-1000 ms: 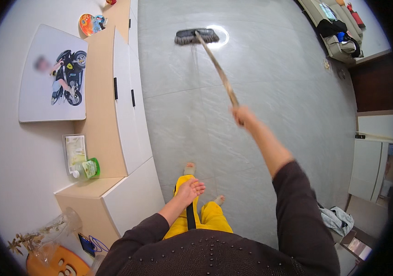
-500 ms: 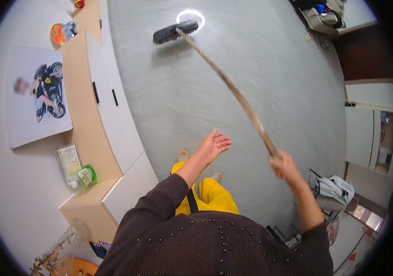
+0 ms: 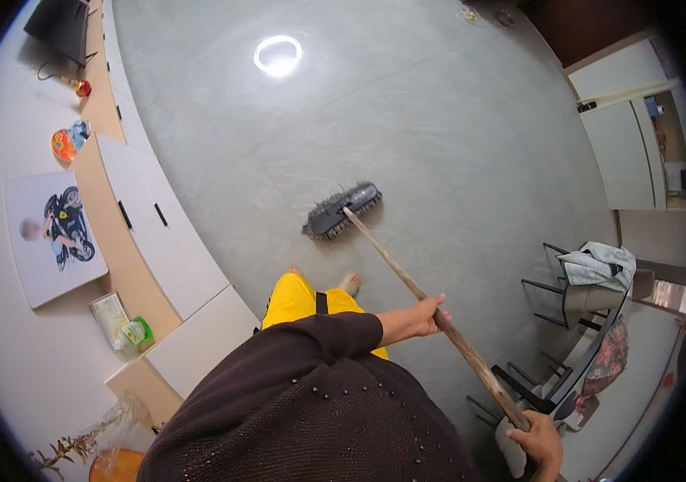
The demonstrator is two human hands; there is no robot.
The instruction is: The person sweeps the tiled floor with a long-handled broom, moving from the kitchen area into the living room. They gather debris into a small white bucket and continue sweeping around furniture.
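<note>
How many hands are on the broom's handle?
2: the left hand partway along the wooden handle, the right hand near the end away from the brush head.

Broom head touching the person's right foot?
Apart. The head view shows a strip of grey floor between the broom head and the right foot.

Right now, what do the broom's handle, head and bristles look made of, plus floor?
Handle: likely bare wood, matte; uneven, streaky brown tone.
Head: probably dark plastic; smooth, slight sheen.
Bristles: grey, frayed fibres, perhaps synthetic; the look leaves it open.
Floor: glossy grey, maybe polished tile; it mirrors a bright ring.
</note>
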